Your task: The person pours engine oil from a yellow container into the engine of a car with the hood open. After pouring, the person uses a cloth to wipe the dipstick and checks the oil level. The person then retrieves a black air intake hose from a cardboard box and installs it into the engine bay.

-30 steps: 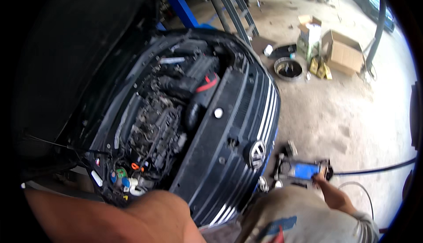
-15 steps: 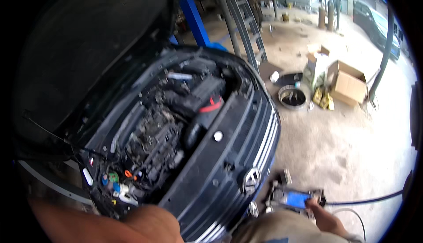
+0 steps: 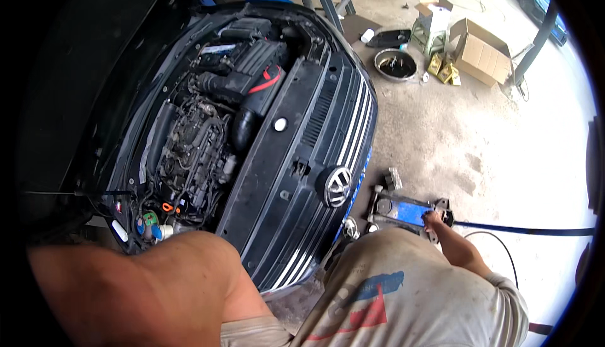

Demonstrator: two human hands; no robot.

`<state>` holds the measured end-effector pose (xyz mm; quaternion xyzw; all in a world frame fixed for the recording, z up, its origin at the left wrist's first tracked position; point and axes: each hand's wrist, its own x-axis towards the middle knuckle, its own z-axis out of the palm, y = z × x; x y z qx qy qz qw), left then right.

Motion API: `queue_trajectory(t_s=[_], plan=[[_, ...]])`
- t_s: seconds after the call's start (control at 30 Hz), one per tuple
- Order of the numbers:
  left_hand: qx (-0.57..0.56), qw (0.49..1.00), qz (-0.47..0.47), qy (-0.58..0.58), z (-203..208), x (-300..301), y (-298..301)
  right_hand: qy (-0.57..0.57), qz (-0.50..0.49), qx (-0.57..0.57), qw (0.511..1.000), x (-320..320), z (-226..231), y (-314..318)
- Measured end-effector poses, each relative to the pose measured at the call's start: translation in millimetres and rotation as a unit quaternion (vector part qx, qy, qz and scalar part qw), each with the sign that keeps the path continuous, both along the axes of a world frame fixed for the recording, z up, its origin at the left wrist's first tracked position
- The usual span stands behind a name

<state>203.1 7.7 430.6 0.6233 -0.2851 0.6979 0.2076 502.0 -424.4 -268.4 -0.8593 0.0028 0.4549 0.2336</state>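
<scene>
Four o'clock: right hand (image 3: pixel 432 221), grip unclear, at floor jack's (image 3: pixel 404 211) right edge; workshop floor (image 3: pixel 441 136) spreads toward three. Left hand unseen.

The person's right hand (image 3: pixel 432 221) is touching the blue floor jack (image 3: pixel 406 213) near the dark car (image 3: pixel 268 170). The bare left arm (image 3: pixel 170 274) is bending across the lower left. The hood (image 3: pixel 104 89) is standing open; a round basin (image 3: pixel 397 78) is lying near a cardboard box (image 3: pixel 486 63).

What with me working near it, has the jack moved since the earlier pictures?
No, not visibly: the jack keeps its place right of the car badge, shifted neither way; the view moved.
</scene>
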Motion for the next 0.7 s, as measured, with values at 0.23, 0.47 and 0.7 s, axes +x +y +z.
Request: queue_trajectory(t_s=[0.23,0.47,0.7], plan=[[0.068,0.994,-0.064,-0.049,5,43,-12,-0.019,-0.099,0.07,0.992,67,46,53],[0.051,0.997,-0.054,-0.009,5,65,-3,0.023,-0.152,0.064,0.986,22,53,-15],[0.012,0.997,-0.08,0.015,-10,107,15,0.035,-0.194,0.009,0.98,-17,38,-73]])
